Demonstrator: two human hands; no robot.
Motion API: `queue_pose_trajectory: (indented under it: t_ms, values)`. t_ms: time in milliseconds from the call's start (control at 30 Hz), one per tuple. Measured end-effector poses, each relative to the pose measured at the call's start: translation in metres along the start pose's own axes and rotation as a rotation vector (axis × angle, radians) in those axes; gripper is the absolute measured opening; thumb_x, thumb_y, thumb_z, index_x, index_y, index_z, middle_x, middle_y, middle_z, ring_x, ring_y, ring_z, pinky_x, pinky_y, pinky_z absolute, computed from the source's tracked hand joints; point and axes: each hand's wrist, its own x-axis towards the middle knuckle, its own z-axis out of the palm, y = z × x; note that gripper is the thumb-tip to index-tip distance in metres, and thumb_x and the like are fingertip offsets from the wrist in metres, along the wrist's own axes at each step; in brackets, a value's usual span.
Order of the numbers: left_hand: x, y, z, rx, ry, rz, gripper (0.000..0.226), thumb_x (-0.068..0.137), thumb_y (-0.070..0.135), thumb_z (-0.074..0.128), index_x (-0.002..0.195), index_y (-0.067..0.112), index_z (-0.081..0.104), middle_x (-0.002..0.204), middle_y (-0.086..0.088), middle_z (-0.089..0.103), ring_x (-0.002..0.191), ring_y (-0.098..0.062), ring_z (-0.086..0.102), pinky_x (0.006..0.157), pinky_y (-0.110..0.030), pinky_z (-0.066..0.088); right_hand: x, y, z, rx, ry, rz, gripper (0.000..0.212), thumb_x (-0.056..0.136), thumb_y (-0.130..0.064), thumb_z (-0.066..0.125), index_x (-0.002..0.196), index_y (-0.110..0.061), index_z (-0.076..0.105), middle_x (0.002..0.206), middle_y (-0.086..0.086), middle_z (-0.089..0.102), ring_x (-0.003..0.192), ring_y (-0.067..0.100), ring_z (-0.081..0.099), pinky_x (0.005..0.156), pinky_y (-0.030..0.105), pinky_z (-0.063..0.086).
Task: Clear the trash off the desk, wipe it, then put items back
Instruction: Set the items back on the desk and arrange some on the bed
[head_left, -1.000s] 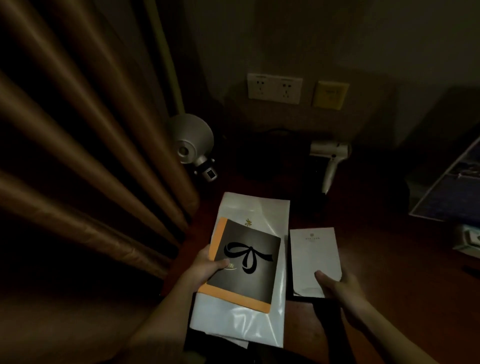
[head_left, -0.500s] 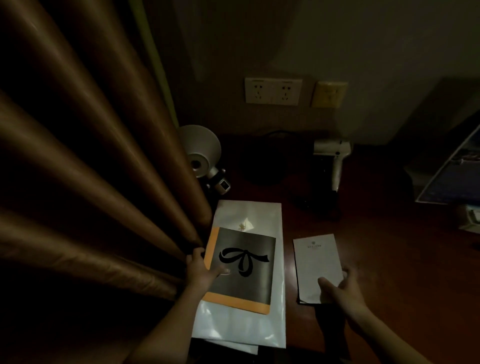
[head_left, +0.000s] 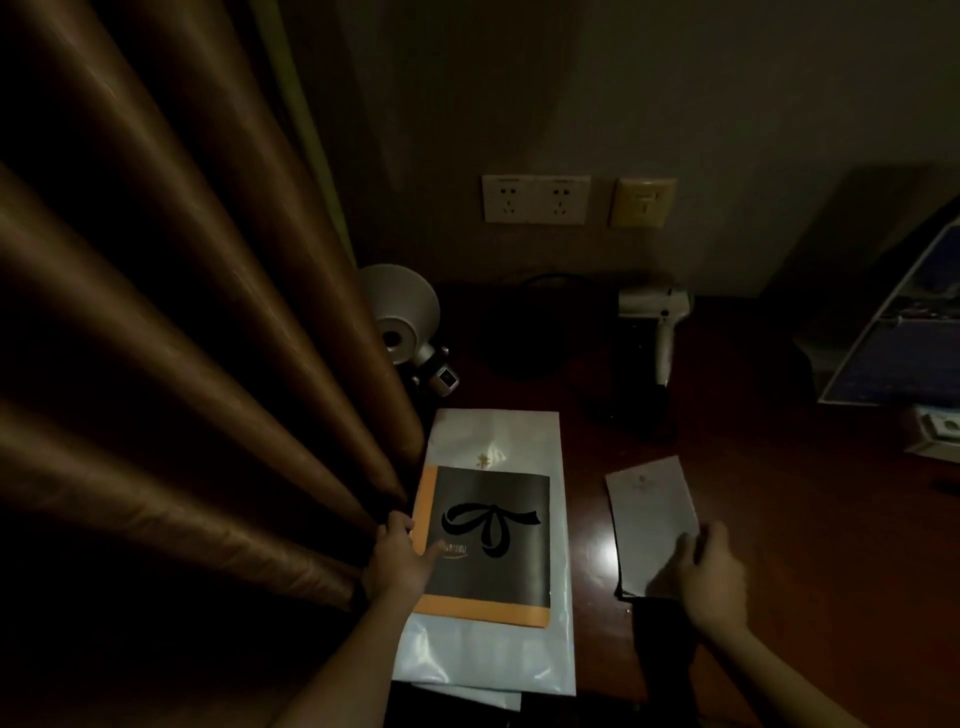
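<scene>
An orange envelope with a black panel and a bow drawing (head_left: 493, 540) lies on a shiny white plastic bag (head_left: 493, 649) on the dark wooden desk (head_left: 779, 519). My left hand (head_left: 397, 558) holds the envelope's left edge, thumb on top. To the right a small white notepad (head_left: 652, 514) lies tilted on the desk. On its near end rests my right hand (head_left: 706, 577), fingers spread over the paper.
Brown curtain folds (head_left: 182, 364) hang along the desk's left side. A white desk lamp (head_left: 402, 312) and a white hair dryer (head_left: 657, 317) stand at the back. Wall sockets (head_left: 535, 199) sit above. A leaflet stand (head_left: 904, 332) and a small box (head_left: 935, 431) are at the right.
The envelope and bag have straightened on the desk. The notepad has slid and turned to the right under my right hand, and now lies tilted.
</scene>
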Motion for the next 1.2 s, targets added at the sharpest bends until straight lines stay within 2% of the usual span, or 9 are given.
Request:
queue_pose_trajectory:
  t_ms: [167, 300, 467, 500, 567, 633, 767, 1067, 1200]
  values:
    - [0.002, -0.001, -0.002, 0.005, 0.011, 0.016, 0.033, 0.086, 0.035, 0.066, 0.108, 0.016, 0.051, 0.111, -0.008, 0.051, 0.096, -0.027, 0.057, 0.082, -0.038, 0.051, -0.011, -0.031, 0.002, 0.543, -0.162, 0.038, 0.013, 0.099, -0.011, 0.04, 0.111, -0.008, 0.045, 0.092, 0.012, 0.058, 0.072, 0.025, 0.06, 0.054, 0.03, 0.049]
    - [0.004, -0.001, -0.003, 0.012, 0.023, 0.014, 0.024, 0.092, 0.031, 0.058, 0.109, 0.016, 0.053, 0.112, -0.008, 0.052, 0.096, -0.028, 0.057, 0.083, -0.039, 0.05, -0.018, -0.051, 0.028, 0.6, -0.311, 0.062, 0.014, 0.099, -0.012, 0.042, 0.11, -0.007, 0.049, 0.101, 0.013, 0.061, 0.085, 0.024, 0.063, 0.06, 0.027, 0.049]
    - [0.002, -0.002, -0.003, 0.008, 0.034, 0.017, 0.016, 0.095, 0.026, 0.053, 0.107, 0.015, 0.056, 0.113, -0.009, 0.053, 0.095, -0.028, 0.058, 0.083, -0.037, 0.05, -0.026, -0.056, 0.055, 0.53, -0.525, 0.029, 0.02, 0.1, -0.009, 0.038, 0.114, -0.007, 0.052, 0.101, 0.008, 0.06, 0.084, 0.015, 0.06, 0.06, 0.02, 0.048]
    - [0.002, -0.003, -0.003, 0.009, 0.037, 0.025, 0.016, 0.095, 0.025, 0.053, 0.106, 0.015, 0.056, 0.113, -0.009, 0.054, 0.095, -0.027, 0.059, 0.083, -0.037, 0.05, -0.026, -0.052, 0.059, 0.452, -0.488, -0.006, 0.021, 0.099, -0.01, 0.04, 0.116, -0.008, 0.052, 0.107, 0.01, 0.06, 0.092, 0.018, 0.059, 0.068, 0.024, 0.051]
    - [0.002, -0.004, -0.005, 0.017, 0.049, 0.044, 0.015, 0.095, 0.025, 0.053, 0.106, 0.016, 0.056, 0.112, -0.008, 0.054, 0.093, -0.026, 0.059, 0.082, -0.037, 0.051, -0.023, -0.04, 0.061, 0.171, -0.244, -0.06, 0.027, 0.095, -0.017, 0.052, 0.12, -0.009, 0.053, 0.119, 0.016, 0.054, 0.109, 0.029, 0.052, 0.087, 0.037, 0.048]
    - [0.003, -0.004, -0.006, 0.022, 0.057, 0.072, 0.014, 0.095, 0.025, 0.053, 0.106, 0.017, 0.056, 0.112, -0.006, 0.054, 0.092, -0.025, 0.059, 0.081, -0.037, 0.051, -0.019, -0.031, 0.051, -0.042, -0.006, -0.01, 0.05, 0.087, -0.023, 0.065, 0.13, -0.007, 0.046, 0.129, 0.022, 0.045, 0.119, 0.038, 0.042, 0.097, 0.045, 0.038]
    - [0.003, 0.007, -0.008, 0.049, 0.079, 0.14, 0.013, 0.094, 0.024, 0.055, 0.105, 0.019, 0.057, 0.11, -0.004, 0.053, 0.091, -0.024, 0.059, 0.077, -0.035, 0.051, -0.008, -0.014, 0.024, -0.237, -0.048, 0.175, 0.087, 0.078, -0.038, 0.075, 0.14, -0.006, 0.023, 0.141, 0.025, 0.031, 0.129, 0.041, 0.031, 0.105, 0.046, 0.031]
    - [0.008, 0.044, 0.0, 0.081, 0.06, 0.323, 0.007, 0.092, 0.02, 0.058, 0.097, 0.016, 0.058, 0.108, -0.003, 0.056, 0.088, -0.024, 0.058, 0.073, -0.036, 0.052, -0.005, -0.005, 0.018, -0.161, -0.042, 0.136, 0.082, 0.07, -0.033, 0.079, 0.131, -0.009, 0.029, 0.122, 0.013, 0.043, 0.112, 0.03, 0.045, 0.085, 0.04, 0.049]
    - [0.011, 0.064, 0.015, 0.088, -0.009, 0.412, 0.007, 0.091, 0.016, 0.057, 0.099, 0.016, 0.058, 0.107, -0.006, 0.056, 0.084, -0.023, 0.056, 0.069, -0.032, 0.048, -0.009, 0.012, 0.003, 0.026, -0.025, 0.15, 0.08, 0.069, -0.018, 0.081, 0.131, -0.012, 0.033, 0.103, 0.002, 0.046, 0.091, 0.018, 0.051, 0.06, 0.025, 0.049]
